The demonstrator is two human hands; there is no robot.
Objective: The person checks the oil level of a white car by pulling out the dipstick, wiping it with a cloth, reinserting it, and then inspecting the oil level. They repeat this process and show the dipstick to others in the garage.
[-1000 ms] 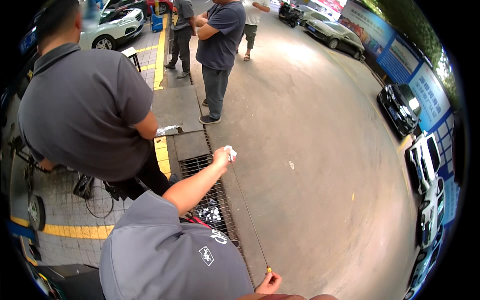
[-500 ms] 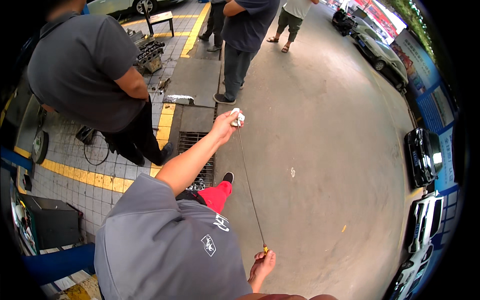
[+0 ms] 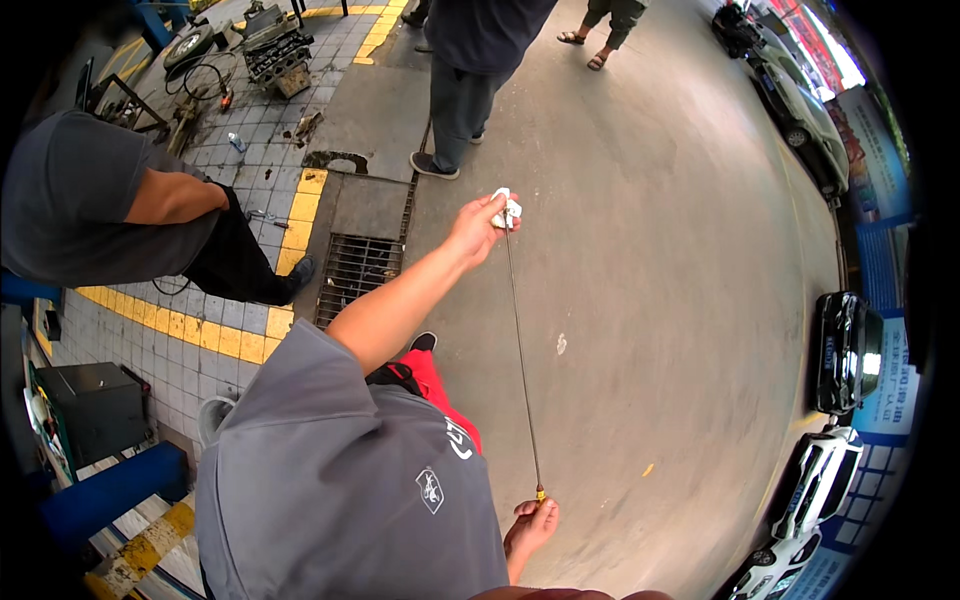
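Head view: the left hand (image 3: 474, 233), stretched out ahead, pinches a crumpled white cloth (image 3: 509, 214) between thumb and fingers, while the right hand (image 3: 534, 528), nearer the body, is closed on the yellow end (image 3: 541, 494) of a thin rod (image 3: 521, 350). The rod spans the space between the two hands, nearly straight, its far end running into the cloth. Holding it at both ends seems to keep it steady, and the yellow end looks shaped for fingers. The cloth probably spares the left fingers from touching the metal; whether it wraps fully round the rod, or covers its tip, I cannot tell. Both hands are over the concrete floor (image 3: 650, 330), which keeps the rod well apart from the co-worker in grey (image 3: 80, 200), off to the left hand's left. A drain grate (image 3: 355, 265) lies left of that hand, and a person in dark clothing (image 3: 465, 95) stands beyond it.
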